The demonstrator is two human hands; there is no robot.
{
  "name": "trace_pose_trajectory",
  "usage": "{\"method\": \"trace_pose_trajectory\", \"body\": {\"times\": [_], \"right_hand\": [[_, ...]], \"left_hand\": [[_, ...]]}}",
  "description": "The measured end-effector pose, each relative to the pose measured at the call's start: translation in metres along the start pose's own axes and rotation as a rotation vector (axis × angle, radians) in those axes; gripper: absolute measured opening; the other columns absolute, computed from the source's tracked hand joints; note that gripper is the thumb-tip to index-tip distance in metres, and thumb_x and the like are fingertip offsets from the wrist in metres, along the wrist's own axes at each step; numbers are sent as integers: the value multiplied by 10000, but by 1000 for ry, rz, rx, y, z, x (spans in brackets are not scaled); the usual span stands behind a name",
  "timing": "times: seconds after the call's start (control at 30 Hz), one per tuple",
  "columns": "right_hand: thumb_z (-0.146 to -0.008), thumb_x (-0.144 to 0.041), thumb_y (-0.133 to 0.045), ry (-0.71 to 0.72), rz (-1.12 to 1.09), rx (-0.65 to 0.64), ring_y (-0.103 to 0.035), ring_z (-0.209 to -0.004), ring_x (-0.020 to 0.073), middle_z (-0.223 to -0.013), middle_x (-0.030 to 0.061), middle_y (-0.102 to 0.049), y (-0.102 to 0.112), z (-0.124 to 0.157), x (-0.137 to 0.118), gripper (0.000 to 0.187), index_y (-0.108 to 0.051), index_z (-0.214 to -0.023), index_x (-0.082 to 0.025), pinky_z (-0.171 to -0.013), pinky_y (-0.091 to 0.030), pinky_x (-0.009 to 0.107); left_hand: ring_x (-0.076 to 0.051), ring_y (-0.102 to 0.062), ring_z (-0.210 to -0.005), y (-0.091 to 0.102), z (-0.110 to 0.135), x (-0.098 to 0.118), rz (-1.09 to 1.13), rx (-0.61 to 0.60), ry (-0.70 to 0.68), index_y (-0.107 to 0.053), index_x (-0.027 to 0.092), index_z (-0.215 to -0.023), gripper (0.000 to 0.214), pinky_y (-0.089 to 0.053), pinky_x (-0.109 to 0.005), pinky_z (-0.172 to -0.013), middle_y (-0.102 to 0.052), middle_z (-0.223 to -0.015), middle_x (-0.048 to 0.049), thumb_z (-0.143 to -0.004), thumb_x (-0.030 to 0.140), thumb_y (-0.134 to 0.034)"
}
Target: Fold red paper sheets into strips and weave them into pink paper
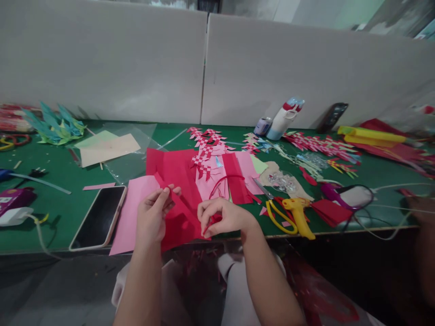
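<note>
A narrow red paper strip (185, 209) runs slantwise between my two hands, over red paper sheets. My left hand (154, 210) pinches its upper left end between thumb and fingers. Around its lower right end, my right hand (222, 217) is closed, the fingertips pressed together. Beneath them a large red sheet (170, 163) overlaps a pink sheet (127, 215). A thin red loop of strip (226, 177) curves up behind my right hand. Woven red-and-pink checkered paper pieces (205, 145) lie just beyond, on more pink paper.
A phone (98, 219) lies left of the pink sheet. To the right are yellow-handled scissors (278, 219), a yellow glue gun (299, 215) and folded red paper (331, 213). A white bottle (285, 118) stands by the partition (136, 68). Another person's hand (419, 206) shows at the right edge.
</note>
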State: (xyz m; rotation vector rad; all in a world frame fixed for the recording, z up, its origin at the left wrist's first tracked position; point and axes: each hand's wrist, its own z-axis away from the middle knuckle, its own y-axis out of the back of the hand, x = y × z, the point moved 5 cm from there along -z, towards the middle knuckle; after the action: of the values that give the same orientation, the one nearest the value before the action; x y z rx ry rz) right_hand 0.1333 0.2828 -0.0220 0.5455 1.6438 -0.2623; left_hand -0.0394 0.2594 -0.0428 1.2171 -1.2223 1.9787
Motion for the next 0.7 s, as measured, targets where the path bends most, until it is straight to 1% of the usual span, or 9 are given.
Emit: {"method": "trace_pose_trajectory", "body": {"times": [0.1, 0.2, 0.27, 0.37, 0.43, 0.57, 0.63, 0.7], "right_hand": [[-681, -297, -800, 27, -44, 27, -504, -627, 83, -709, -3, -544, 3, 1, -3, 178, -735, -733, -139, -612, -401, 228], [-676, -272, -804, 71, -92, 110, -508, -619, 84, -679, -3, -556, 7, 0, -5, 143, -742, -723, -152, -610, -409, 227], [-675, -280, -804, 66, -147, 211, -524, -587, 83, -649, -2, -580, 10, 0, -4, 147, -737, -717, -155, -578, -414, 219], [-690, -324, -787, -4, -256, 404, -556, -494, 92, -575, -7, -611, 16, 0, 3, 189, -717, -740, -155, -486, -408, 208], [-710, -341, -769, -30, -304, 508, -587, -468, 113, -547, -3, -631, 18, 1, 8, 204, -698, -755, -155, -456, -421, 211], [-721, -362, -756, -22, -306, 682, -633, -501, 130, -591, 23, -683, 24, 0, 15, 225, -675, -720, -152, -467, -468, 219], [-723, -383, -749, -33, -292, 752, -644, -518, 129, -627, 40, -703, 27, 0, 18, 249, -672, -698, -148, -475, -482, 218], [-723, -396, -745, -37, -293, 803, -657, -536, 135, -671, 53, -721, 30, -1, 21, 257, -677, -718, -148, -484, -498, 223]], "left_hand": [[-179, -717, -766, 0, 0, 0, -52, 17, -22, -719, 131, -812, 344, -511, -217, -653, -762, -803, -69, -577, 348, -844], [-184, -714, -765, -2, 0, -2, -104, 2, -19, -721, 126, -808, 349, -517, -231, -674, -752, -746, -70, -579, 361, -841], [-189, -710, -756, -4, 1, -5, -126, -36, -4, -719, 127, -796, 351, -523, -248, -684, -748, -733, -70, -576, 372, -841], [-191, -699, -732, -7, 2, -9, -190, -92, 38, -715, 127, -773, 372, -531, -269, -682, -747, -746, -76, -557, 401, -844], [-180, -681, -697, -9, 5, -12, -259, -127, 86, -717, 126, -759, 402, -527, -261, -653, -742, -743, -78, -536, 434, -847], [-143, -627, -635, -14, 8, -17, -345, -210, 161, -724, 138, -745, 423, -507, -227, -603, -702, -664, -47, -520, 476, -843], [-121, -593, -613, -16, 9, -18, -356, -259, 155, -725, 145, -727, 392, -503, -212, -599, -668, -631, -21, -536, 467, -839], [-101, -550, -586, -19, 10, -18, -366, -302, 139, -714, 144, -684, 360, -500, -202, -591, -622, -598, 3, -557, 460, -830]]}}
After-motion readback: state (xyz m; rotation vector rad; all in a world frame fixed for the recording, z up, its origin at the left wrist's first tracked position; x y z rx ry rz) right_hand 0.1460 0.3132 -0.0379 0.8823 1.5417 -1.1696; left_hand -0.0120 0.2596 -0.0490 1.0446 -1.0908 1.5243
